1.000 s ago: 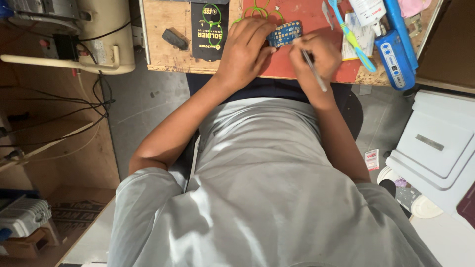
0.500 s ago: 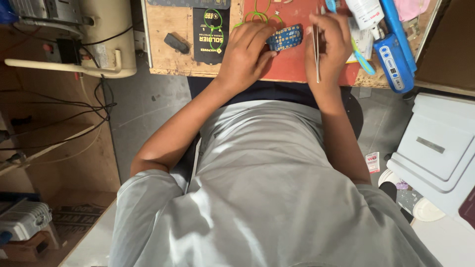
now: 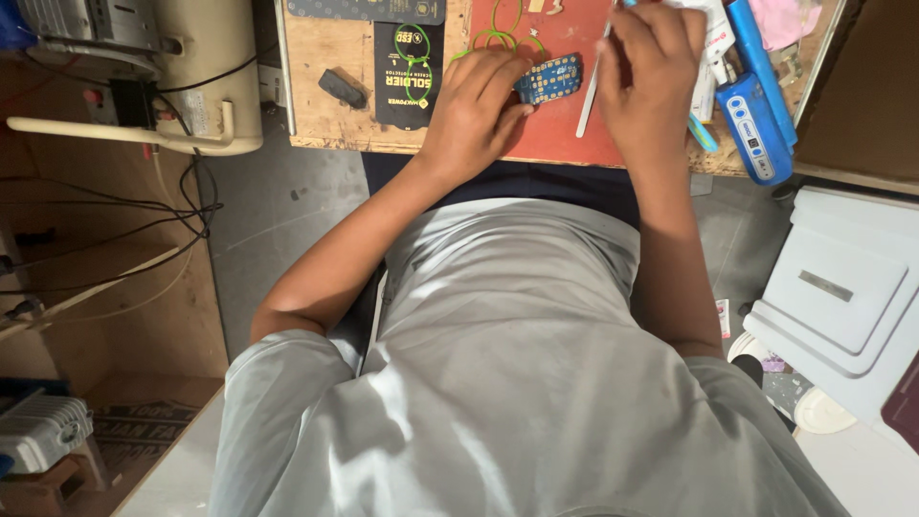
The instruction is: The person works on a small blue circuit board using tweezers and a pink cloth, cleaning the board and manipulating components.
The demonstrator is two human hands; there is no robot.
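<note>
**Two hands at a small blue board on a red mat**

On the red mat (image 3: 565, 120) that covers part of the wooden surface (image 3: 325, 120), a small blue circuit board dotted with pale pads (image 3: 550, 78) lies under the person's left hand (image 3: 474, 110). The left fingers (image 3: 503, 75) are curled and spread over the board's near end, pressing on it rather than lifting it; the far end of the board shows free. Just beside it, the right hand (image 3: 646, 72) is closed around a thin white rod-like tool (image 3: 592, 86), whose lower tip angles down to the mat close to the board's right edge. The upper end of the tool is hidden in the grip, so what kind of tool it is stays unclear; it may be tweezers or a slim pen.

Behind the left hand, loops of thin green wire (image 3: 498, 33) lie on the mat, and a black rectangular card with green and yellow print (image 3: 407, 72) rests on the wood to the left, with a small dark grey block (image 3: 342, 88) beyond it. To the right of the right hand sits a long blue handheld device with a pale panel (image 3: 756, 129), near the surface's edge. The person's grey shirt (image 3: 517, 383) fills the lower view.
</note>
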